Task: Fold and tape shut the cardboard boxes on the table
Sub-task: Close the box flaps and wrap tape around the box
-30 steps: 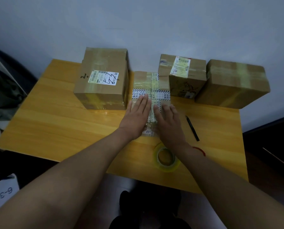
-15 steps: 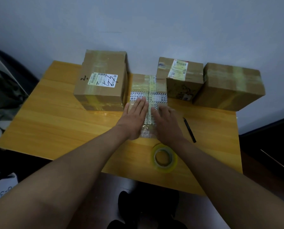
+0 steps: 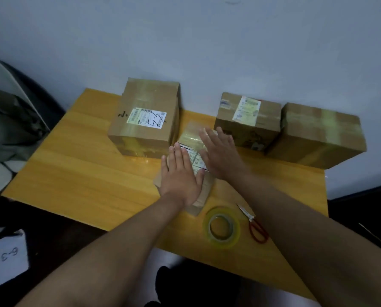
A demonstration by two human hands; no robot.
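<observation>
Both hands flat on the small taped box at mid-table.

Left hand (image 3: 180,176) and right hand (image 3: 221,152) press the small box (image 3: 190,136) with straight fingers, gripping nothing. The tape roll (image 3: 221,227) and scissors (image 3: 255,226) lie near the table (image 3: 74,173) front edge.

Red-handled scissors (image 3: 255,227) lying on worktop (image 3: 78,173) nr its front edge; white card (image 3: 9,257) marked "6-3" sitting on floor, lower left.

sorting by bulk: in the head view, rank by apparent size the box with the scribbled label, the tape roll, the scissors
1. box with the scribbled label
2. tape roll
3. scissors, though they are partly hidden by the right arm
</observation>
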